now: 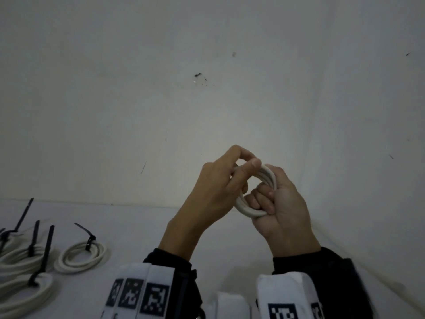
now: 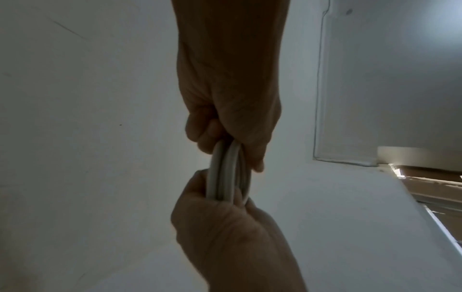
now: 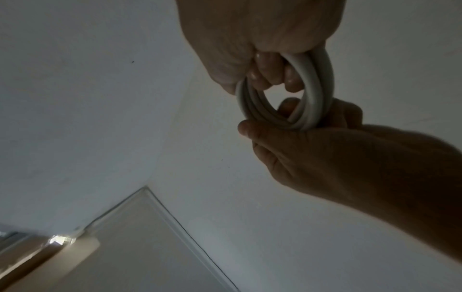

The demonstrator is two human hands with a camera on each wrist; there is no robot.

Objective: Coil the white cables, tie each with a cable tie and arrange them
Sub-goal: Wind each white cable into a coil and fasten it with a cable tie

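Note:
A white cable coil (image 1: 269,178) of several loops is held up in the air between both hands, above the white table (image 1: 138,226). My left hand (image 1: 249,161) pinches the coil's upper left part between thumb and fingers. My right hand (image 1: 264,196) grips the right side, its fingers curled through the ring. The left wrist view shows the coil (image 2: 225,173) edge-on between my left hand (image 2: 232,118) above and my right hand (image 2: 225,227) below. In the right wrist view the coil (image 3: 317,83) hangs from my right hand (image 3: 262,39), with my left hand (image 3: 325,148) under it. I see no tie on this coil.
A tied coil (image 1: 81,256) with a black cable tie (image 1: 88,240) lies on the table at lower left. More tied coils (image 1: 20,261) lie at the far left edge, their black tie tails sticking up. A white wall rises just behind the table.

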